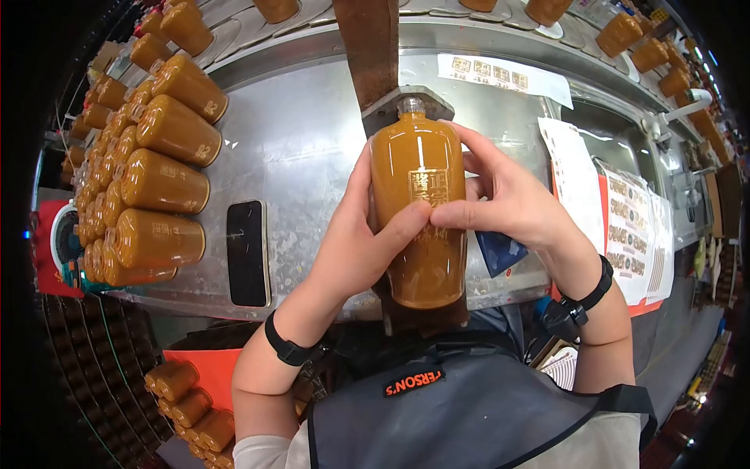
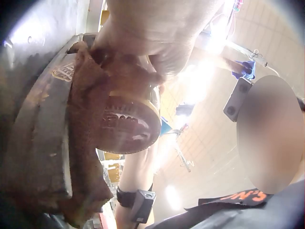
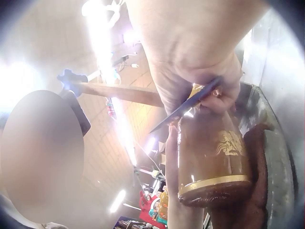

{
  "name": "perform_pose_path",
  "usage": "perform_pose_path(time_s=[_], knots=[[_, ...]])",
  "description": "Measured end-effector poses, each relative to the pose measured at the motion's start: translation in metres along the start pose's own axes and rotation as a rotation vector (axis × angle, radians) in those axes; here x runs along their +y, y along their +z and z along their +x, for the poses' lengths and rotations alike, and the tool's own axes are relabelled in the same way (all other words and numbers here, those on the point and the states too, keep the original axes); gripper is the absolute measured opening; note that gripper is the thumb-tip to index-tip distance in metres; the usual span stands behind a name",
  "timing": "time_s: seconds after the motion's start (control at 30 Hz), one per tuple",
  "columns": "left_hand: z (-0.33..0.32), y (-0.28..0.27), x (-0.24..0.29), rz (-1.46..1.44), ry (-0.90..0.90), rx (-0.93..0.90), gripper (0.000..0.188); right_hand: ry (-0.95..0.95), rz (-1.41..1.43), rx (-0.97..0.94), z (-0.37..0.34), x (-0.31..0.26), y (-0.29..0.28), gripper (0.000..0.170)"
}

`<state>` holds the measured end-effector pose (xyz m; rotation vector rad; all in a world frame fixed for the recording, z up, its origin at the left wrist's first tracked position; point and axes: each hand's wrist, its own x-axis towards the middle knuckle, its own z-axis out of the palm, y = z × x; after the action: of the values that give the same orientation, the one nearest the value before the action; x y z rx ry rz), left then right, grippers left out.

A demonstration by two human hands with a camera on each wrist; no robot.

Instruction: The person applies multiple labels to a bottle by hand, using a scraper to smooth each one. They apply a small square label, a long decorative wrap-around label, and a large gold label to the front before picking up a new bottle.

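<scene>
A glossy amber-brown bottle with gold characters on its front lies over a brown cloth-covered support, its clear neck pointing away from the person. My left hand grips the bottle's left side, thumb laid across the front beside the gold decal. From the other side, my right hand touches the bottle, and its thumb presses the lower part of the decal. Tucked in the right hand's curled fingers is a flat dark blue scraper, its straight edge sticking out. The bottle's base shows below my left hand in the left wrist view.
Stacked amber bottles line the left side of the metal table. A black phone lies near them. Printed decal sheets hang at the right edge, and another decal strip lies at the back. A conveyor runs behind.
</scene>
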<state>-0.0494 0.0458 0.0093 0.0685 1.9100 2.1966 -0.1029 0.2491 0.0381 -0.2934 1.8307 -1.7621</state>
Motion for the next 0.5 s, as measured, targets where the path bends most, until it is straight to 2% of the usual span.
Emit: perform_pose_path(time_s=[0.1,0.37,0.43,0.47,0.5], knots=[[-0.001,-0.002,0.001,-0.019,0.005,-0.049,0.089,-0.006,-0.025,-0.02,0.003,0.007,-0.004,0.105],[0.0,-0.007,-0.003,-0.021,0.034,-0.074,0.091,-0.009,-0.025,-0.04,0.002,0.005,-0.007,0.103],[0.003,-0.007,0.001,-0.03,0.019,-0.065,0.089,0.046,0.029,-0.058,-0.001,0.0,-0.009,0.076],[0.004,-0.007,0.004,-0.129,-0.029,-0.021,0.087,0.045,0.032,-0.055,-0.001,-0.003,-0.011,0.076],[0.005,-0.006,0.008,-0.229,-0.078,0.024,0.085,0.045,0.016,0.037,-0.002,-0.004,-0.013,0.063]])
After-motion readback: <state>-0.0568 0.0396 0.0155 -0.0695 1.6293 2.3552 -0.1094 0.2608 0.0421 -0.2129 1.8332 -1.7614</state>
